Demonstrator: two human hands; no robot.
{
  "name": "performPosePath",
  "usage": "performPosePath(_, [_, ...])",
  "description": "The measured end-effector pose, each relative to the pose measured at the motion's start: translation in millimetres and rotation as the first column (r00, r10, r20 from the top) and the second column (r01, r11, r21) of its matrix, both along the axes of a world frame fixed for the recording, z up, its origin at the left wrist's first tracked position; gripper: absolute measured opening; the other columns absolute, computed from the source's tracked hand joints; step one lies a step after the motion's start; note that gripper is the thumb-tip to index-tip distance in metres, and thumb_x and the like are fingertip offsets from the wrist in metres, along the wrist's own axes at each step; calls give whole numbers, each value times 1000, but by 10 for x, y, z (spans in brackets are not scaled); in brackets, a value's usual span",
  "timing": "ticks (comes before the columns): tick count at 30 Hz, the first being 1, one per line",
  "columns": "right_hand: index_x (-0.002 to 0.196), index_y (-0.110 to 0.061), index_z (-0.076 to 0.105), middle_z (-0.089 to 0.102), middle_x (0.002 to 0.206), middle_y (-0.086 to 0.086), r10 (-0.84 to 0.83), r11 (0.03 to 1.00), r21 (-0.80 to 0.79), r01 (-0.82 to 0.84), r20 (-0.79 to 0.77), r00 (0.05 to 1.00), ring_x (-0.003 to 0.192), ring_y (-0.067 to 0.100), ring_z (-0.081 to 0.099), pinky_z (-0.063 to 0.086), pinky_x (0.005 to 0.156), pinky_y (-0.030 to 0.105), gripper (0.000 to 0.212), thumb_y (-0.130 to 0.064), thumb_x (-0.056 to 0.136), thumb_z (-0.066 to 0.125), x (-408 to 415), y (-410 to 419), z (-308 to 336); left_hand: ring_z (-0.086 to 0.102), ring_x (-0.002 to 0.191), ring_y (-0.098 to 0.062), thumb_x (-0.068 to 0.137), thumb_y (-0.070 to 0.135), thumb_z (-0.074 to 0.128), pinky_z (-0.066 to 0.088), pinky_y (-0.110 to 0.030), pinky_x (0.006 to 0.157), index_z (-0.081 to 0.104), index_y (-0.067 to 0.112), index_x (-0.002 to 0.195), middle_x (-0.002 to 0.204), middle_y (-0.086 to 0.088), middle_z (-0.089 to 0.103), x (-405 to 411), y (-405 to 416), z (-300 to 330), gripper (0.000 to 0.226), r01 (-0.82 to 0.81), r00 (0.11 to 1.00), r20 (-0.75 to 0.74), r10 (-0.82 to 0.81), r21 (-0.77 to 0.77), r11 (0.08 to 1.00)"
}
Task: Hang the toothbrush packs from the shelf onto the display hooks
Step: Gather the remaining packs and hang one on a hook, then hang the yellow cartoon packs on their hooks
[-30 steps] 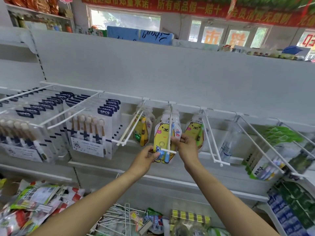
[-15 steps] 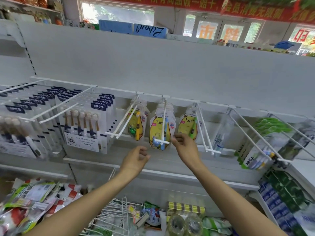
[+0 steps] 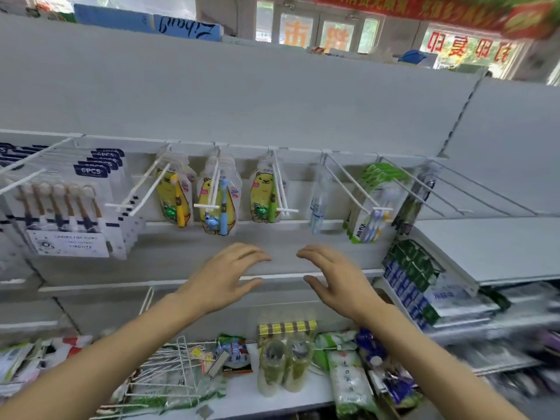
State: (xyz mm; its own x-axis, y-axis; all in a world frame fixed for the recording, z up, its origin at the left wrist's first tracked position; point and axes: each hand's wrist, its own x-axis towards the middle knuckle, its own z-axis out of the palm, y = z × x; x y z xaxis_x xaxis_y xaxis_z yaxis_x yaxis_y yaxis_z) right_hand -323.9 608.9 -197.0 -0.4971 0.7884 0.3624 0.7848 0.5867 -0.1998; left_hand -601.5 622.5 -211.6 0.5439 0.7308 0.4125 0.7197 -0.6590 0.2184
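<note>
Left hand: the bare left hand point(image 3: 225, 278) is held below the hooks, fingers spread, nothing gripped.
Right hand: the bare right hand point(image 3: 335, 280) is likewise empty, fingers apart.
Packs: yellow bear-printed plastic toothbrush packs point(image 3: 216, 201) are hung on white wire display hooks point(image 3: 209, 204).
Shelf: more loose goods are seen on the white lower shelf point(image 3: 242, 395).
Risk: a protruding hook tip may be snagged by a careless reach, and a pack knocked off.

Soft, even daylight fills the scene, coming from the bright glass shop windows with red and orange lettering point(image 3: 333, 34) at the top, which are nearly blown out; the matte grey metal back panel point(image 3: 242, 95) shows no glare and only faint shadows under the hanging packs. Wide-angle distortion bows the white shelf edge point(image 3: 188, 281) and straight lines towards the borders. Motion blur smears the right and lower right, where the blue and green boxed goods point(image 3: 409, 283) lose detail
</note>
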Motion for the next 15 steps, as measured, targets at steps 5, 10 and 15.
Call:
performPosePath(5, [138, -20, 52, 53, 142, -4, -52, 998, 38, 51, 34, 998, 130, 18, 50, 46, 103, 34, 47, -34, 94, 60, 534, -210, 95, 46, 128, -6, 94, 56, 51, 48, -35, 103, 50, 33, 138, 136, 13, 53, 486, 8, 76, 50, 131, 991, -24, -130, 53, 990])
performPosePath(10, [141, -19, 49, 50, 144, -4, -91, 996, 27, 90, 33, 995, 132, 17, 48, 44, 108, 34, 54, -44, 93, 56, 1240, -347, 130, 50, 127, -9, 92, 55, 57, 48, -36, 103, 54, 30, 134, 135, 10, 57, 1202, 53, 131, 49, 220, 975, -37, -218, 93, 971])
performPosePath(15, [138, -18, 53, 53, 141, -2, -144, 988, 54, 142, 51, 988, 131, 18, 50, 43, 109, 35, 56, -47, 90, 52, 2165, -471, 126, 51, 126, -9, 91, 53, 60, 47, -35, 104, 55, 30, 133, 133, 9, 58, 2201, 108, 129, 48, 271, 963, -21, -270, 113, 956])
